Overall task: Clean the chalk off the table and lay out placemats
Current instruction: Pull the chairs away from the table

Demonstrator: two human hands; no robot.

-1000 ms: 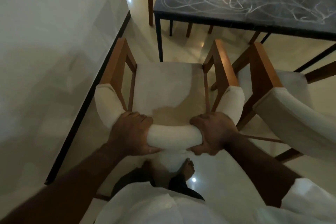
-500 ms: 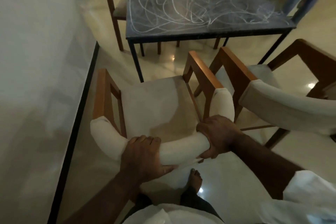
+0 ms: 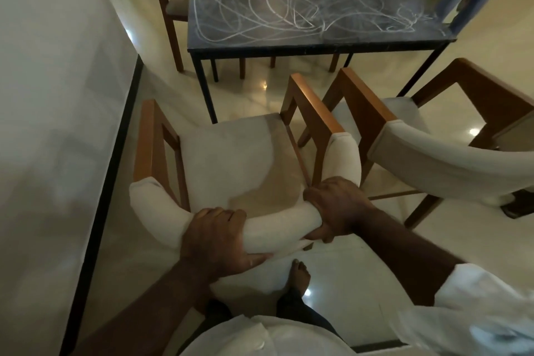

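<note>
Both hands grip the armchair's (image 3: pixel 231 159) padded backrest — left hand (image 3: pixel 215 240), right hand (image 3: pixel 336 208); ahead stands the chalk-scribbled table (image 3: pixel 312 6). A second armchair (image 3: pixel 433 153) sits just right of the right hand; a wall (image 3: pixel 52 95) runs left.

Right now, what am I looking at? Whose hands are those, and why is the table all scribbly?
This picture comes from a small camera worn on a person's head, so you look down just as they do. There is no machine here, only a person's two bare hands. The left hand and the right hand both grip the padded white back of an armchair. A second armchair stands just to its right. Farther off is a dark table covered in white chalk scribbles, which have not been wiped yet. Nothing else lies on the table. Down below you can see one of the person's bare feet on the shiny floor.
</note>
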